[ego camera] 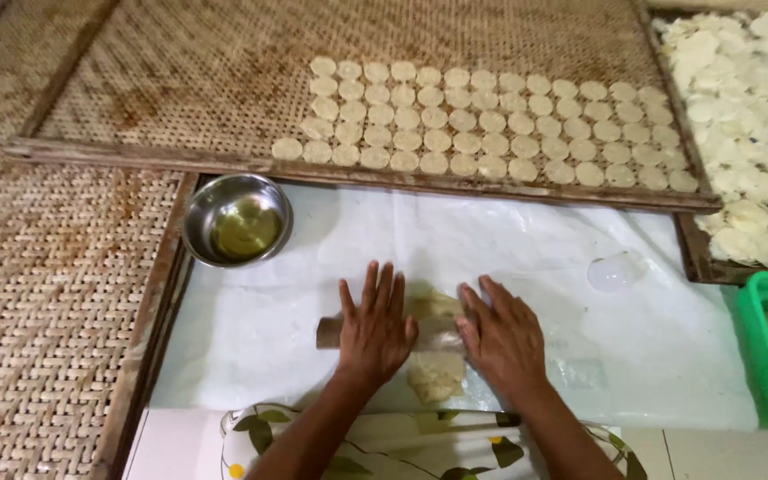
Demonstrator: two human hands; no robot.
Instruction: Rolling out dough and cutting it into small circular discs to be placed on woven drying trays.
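The left hand (375,324) and the right hand (501,336) lie flat, palms down and fingers spread, on a wooden rolling pin (329,332) in the lower middle of the frame. They do not grip it; they only press on it from above. The pin lies across a strip of pale dough (435,375), which shows above and below it between the two hands. Dough and pin rest on a white plastic sheet (526,258) that covers the table.

At the left centre, just beside the sheet's corner, stands a steel bowl (237,220) with yellowish oil in it. To the right of the hands, on the sheet, lies a small round clear object (613,272); I cannot tell what it is.

In the upper part of the frame is a woven bamboo tray (180,80) with a wooden frame, and on its right half there are neat rows of round dough discs (482,124). In the upper right another tray holds a heap of white chips (748,116). At the lower right edge a green plastic basket (757,356) holds more dough pieces.
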